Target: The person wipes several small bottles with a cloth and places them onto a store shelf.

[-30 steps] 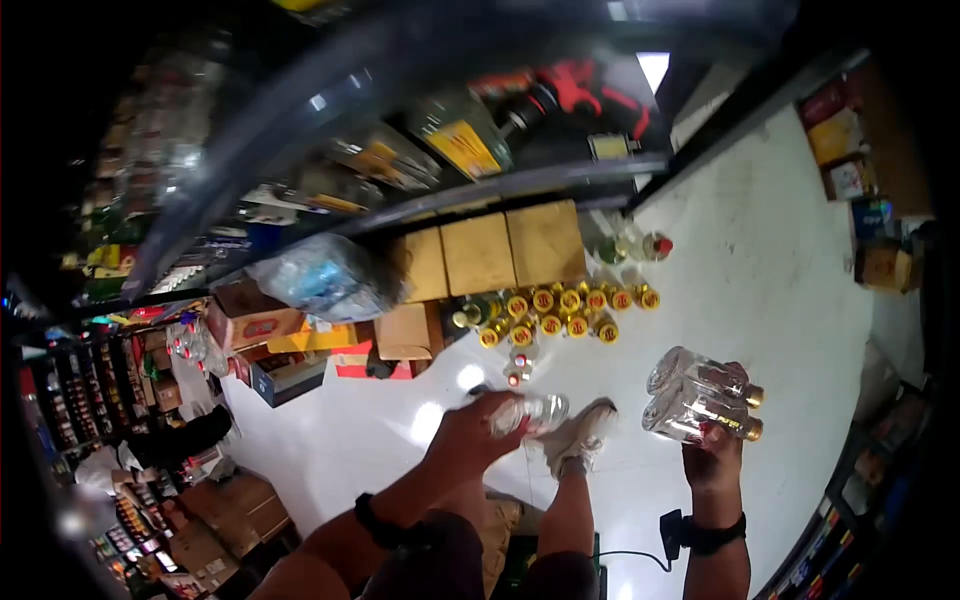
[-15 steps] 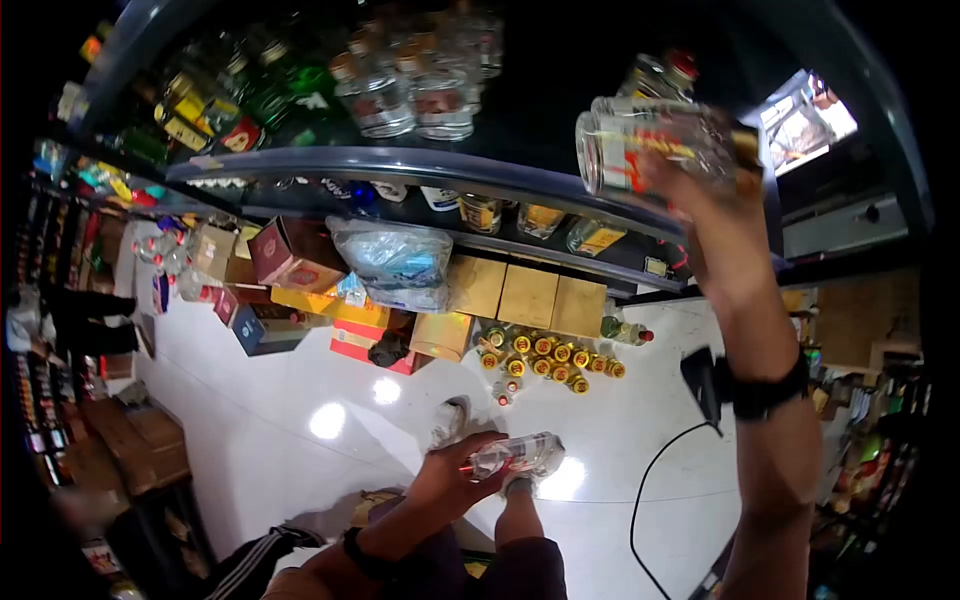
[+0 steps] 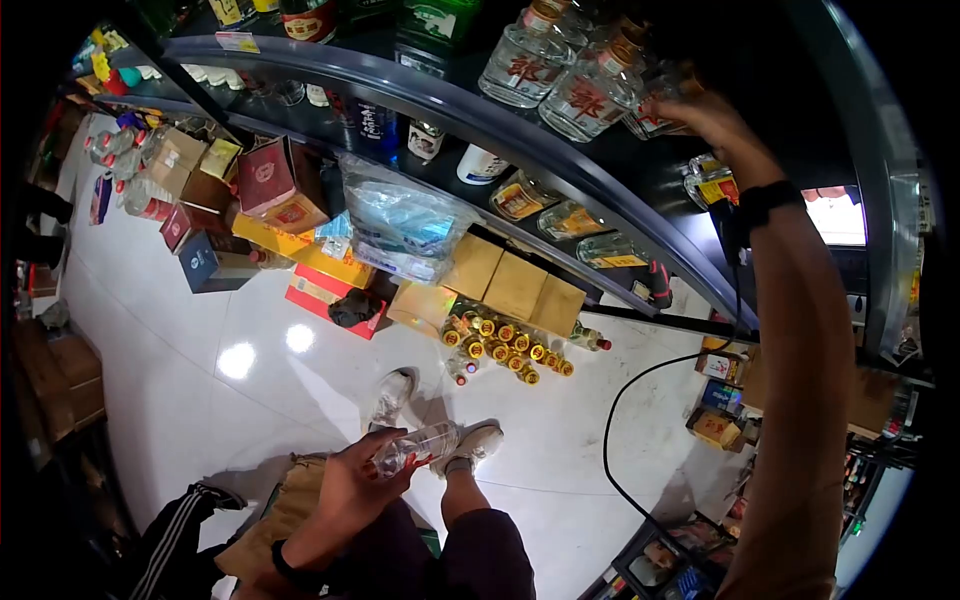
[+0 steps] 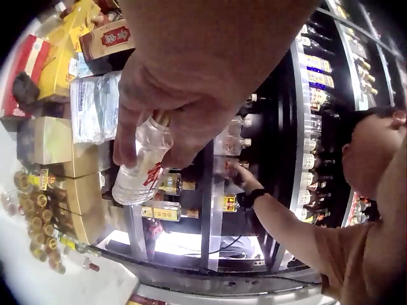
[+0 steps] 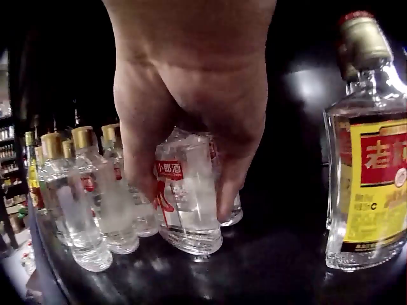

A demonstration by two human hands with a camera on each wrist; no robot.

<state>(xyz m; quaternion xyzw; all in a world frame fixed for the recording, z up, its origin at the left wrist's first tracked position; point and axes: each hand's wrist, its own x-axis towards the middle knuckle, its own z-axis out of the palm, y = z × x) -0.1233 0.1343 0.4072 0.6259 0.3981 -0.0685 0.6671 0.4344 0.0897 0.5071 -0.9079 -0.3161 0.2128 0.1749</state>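
Note:
My left hand (image 3: 350, 490) holds a clear glass liquor bottle (image 3: 425, 445) low above the floor, thumb and fingers around it. In the left wrist view, red lettering shows on that bottle (image 4: 141, 171). Up on the dark shelf, my right hand (image 3: 725, 125) reaches in from above and grips a clear liquor bottle (image 5: 187, 203) with a red and white label. The bottle stands upright on the shelf surface; part of another one shows behind it, between the fingers. Beside it are similar clear bottles (image 3: 590, 95) with gold caps.
To the right of the gripped bottle stands a yellow-and-red-labelled bottle (image 5: 372, 184). Below the shelf edge (image 3: 440, 90) lie cardboard boxes (image 3: 510, 285), a plastic-wrapped pack (image 3: 400, 220) and gold-capped bottles (image 3: 500, 345) on the floor. A black cable (image 3: 610, 440) hangs from my right wrist.
My right hand has risen from low over the floor to the shelf, carrying two clear bottles, and is now among the bottles there. The left hand keeps its bottle low.

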